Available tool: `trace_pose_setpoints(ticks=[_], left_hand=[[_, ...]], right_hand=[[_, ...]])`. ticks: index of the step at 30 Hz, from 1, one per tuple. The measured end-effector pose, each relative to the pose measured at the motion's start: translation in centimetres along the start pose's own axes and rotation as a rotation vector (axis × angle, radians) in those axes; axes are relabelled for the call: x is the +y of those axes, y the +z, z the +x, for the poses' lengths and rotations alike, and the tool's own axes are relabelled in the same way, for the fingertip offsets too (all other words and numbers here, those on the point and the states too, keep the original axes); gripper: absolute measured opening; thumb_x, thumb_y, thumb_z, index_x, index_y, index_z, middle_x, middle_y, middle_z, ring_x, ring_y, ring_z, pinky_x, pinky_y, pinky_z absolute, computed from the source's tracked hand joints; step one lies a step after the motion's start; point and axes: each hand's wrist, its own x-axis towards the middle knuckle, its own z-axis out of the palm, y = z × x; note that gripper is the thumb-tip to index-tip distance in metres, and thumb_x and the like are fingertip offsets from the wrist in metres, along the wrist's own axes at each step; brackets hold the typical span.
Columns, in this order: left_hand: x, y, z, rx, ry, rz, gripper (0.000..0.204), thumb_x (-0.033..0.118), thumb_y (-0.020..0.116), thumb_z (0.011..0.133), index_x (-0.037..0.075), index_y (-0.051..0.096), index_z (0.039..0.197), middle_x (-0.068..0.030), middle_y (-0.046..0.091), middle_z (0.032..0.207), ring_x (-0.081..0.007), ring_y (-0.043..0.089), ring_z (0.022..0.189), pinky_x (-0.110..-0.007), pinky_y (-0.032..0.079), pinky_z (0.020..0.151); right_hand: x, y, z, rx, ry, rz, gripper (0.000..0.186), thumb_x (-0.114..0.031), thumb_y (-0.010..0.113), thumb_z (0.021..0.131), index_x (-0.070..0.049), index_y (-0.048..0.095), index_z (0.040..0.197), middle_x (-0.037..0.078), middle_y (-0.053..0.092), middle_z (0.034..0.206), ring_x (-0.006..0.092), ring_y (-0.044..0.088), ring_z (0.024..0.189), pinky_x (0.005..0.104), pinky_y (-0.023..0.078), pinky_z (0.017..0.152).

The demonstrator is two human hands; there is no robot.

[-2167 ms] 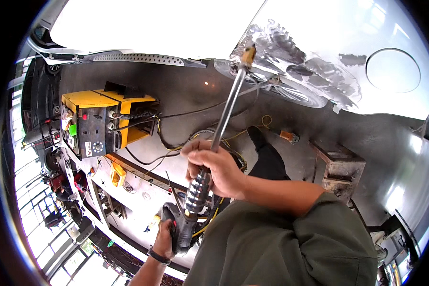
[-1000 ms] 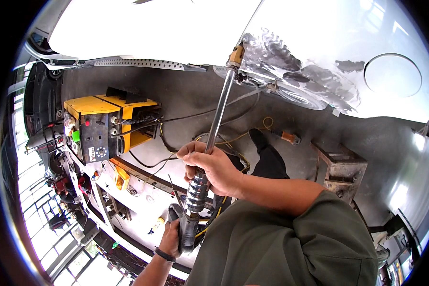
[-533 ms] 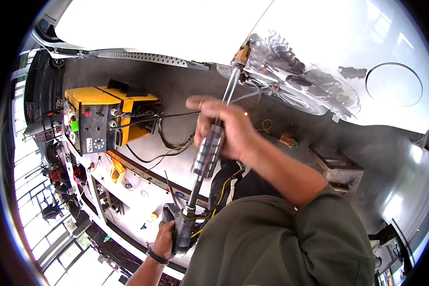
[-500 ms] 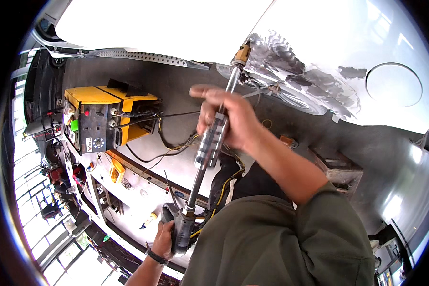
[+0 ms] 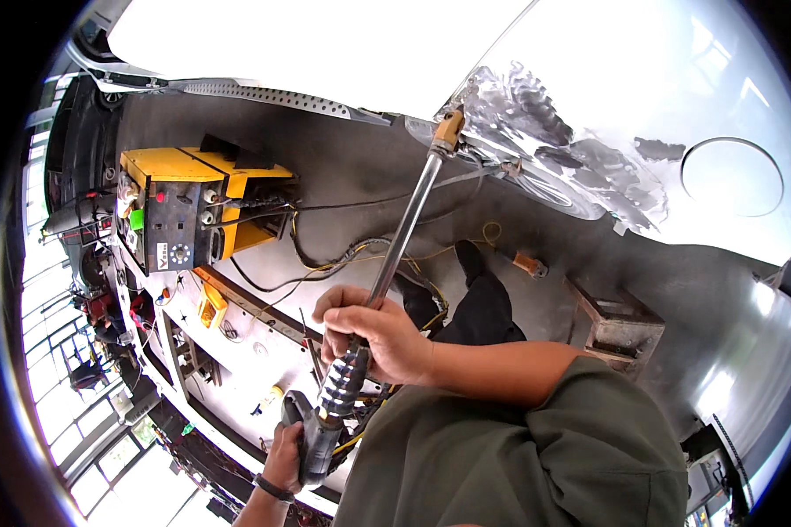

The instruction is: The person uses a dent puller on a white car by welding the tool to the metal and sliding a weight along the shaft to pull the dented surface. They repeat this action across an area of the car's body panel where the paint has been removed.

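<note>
My right hand (image 5: pixel 382 342) is closed on the ribbed steel sliding weight (image 5: pixel 347 373) of a long puller tool, low on its chrome shaft (image 5: pixel 413 215). My left hand (image 5: pixel 283 457) grips the tool's dark pistol-style handle (image 5: pixel 316 448) at the lower end. At the upper end a brass-coloured fitting (image 5: pixel 448 132) meets the white car body (image 5: pixel 633 61) beside a scuffed, bare-metal grey patch (image 5: pixel 518 105). Whether it is fastened there I cannot tell. A wheel (image 5: pixel 558 198) shows below the patch, partly hidden by the bodywork.
A yellow machine (image 5: pixel 167 167) with cables stands at the left beside a white panel (image 5: pixel 228 378) holding a yellow case (image 5: pixel 211 303). A rusty metal stand (image 5: pixel 620 329) is at the right. An orange tool (image 5: pixel 527 263) and looped hoses lie near my foot. A dark car is behind.
Since half a second ago, my right hand has slid down the shaft with the weight, toward the handle. The handle and left hand have shifted slightly down and leftward.
</note>
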Motion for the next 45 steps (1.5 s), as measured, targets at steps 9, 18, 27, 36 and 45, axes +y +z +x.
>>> trace_pose_setpoints(ticks=[9, 18, 27, 36, 45], left_hand=[[3.3, 2.3, 0.7, -0.296, -0.087, 0.02, 0.03, 0.021, 0.051, 0.102, -0.002, 0.066, 0.115, -0.0093, 0.069, 0.096, -0.0145, 0.069, 0.08, -0.029, 0.059, 0.071], [2.6, 2.4, 0.7, -0.226, 0.104, 0.188, 0.031, 0.02, 0.051, 0.102, -0.003, 0.069, 0.112, -0.0071, 0.071, 0.092, -0.0114, 0.067, 0.076, -0.027, 0.056, 0.069], [4.5, 4.6, -0.9, -0.207, -0.146, 0.017, 0.032, 0.021, 0.049, 0.102, -0.001, 0.07, 0.109, -0.0039, 0.07, 0.088, -0.0099, 0.066, 0.071, -0.025, 0.054, 0.064], [6.1, 3.4, -2.8, -0.261, -0.458, -0.035, 0.033, 0.029, 0.045, 0.104, 0.003, 0.062, 0.115, -0.0083, 0.07, 0.091, -0.0169, 0.07, 0.073, -0.033, 0.06, 0.064], [2.8, 1.3, -3.2, -0.217, -0.357, 0.072, 0.035, 0.025, 0.044, 0.106, 0.0, 0.06, 0.124, -0.0107, 0.07, 0.098, -0.0175, 0.07, 0.082, -0.033, 0.06, 0.071]], right_hand=[[-2.4, -0.7, 0.5, 0.035, -0.02, -0.096, 0.018, -0.019, 0.057, 0.098, -0.003, 0.061, 0.107, 0.003, 0.058, 0.07, 0.0153, 0.061, 0.07, 0.034, 0.051, 0.074], [-3.2, -0.3, 0.6, 0.058, -0.002, -0.091, 0.017, -0.018, 0.059, 0.096, -0.004, 0.063, 0.105, 0.002, 0.058, 0.074, 0.0106, 0.057, 0.069, 0.0332, 0.051, 0.073], [-3.7, -0.3, 0.2, 0.06, -0.004, -0.089, 0.018, -0.016, 0.06, 0.094, -0.004, 0.063, 0.107, 0.002, 0.059, 0.079, 0.0113, 0.058, 0.071, 0.0336, 0.051, 0.075], [-4.8, 1.6, -0.8, 0.118, 0.079, -0.006, 0.027, -0.017, 0.058, 0.092, -0.004, 0.057, 0.116, 0.004, 0.058, 0.077, 0.0163, 0.059, 0.076, 0.034, 0.05, 0.077], [-13.1, -2.9, 4.1, -0.178, -0.172, 0.147, 0.037, -0.023, 0.047, 0.101, 0.0, 0.058, 0.127, 0.004, 0.055, 0.062, 0.0225, 0.063, 0.064, 0.0412, 0.053, 0.07]])
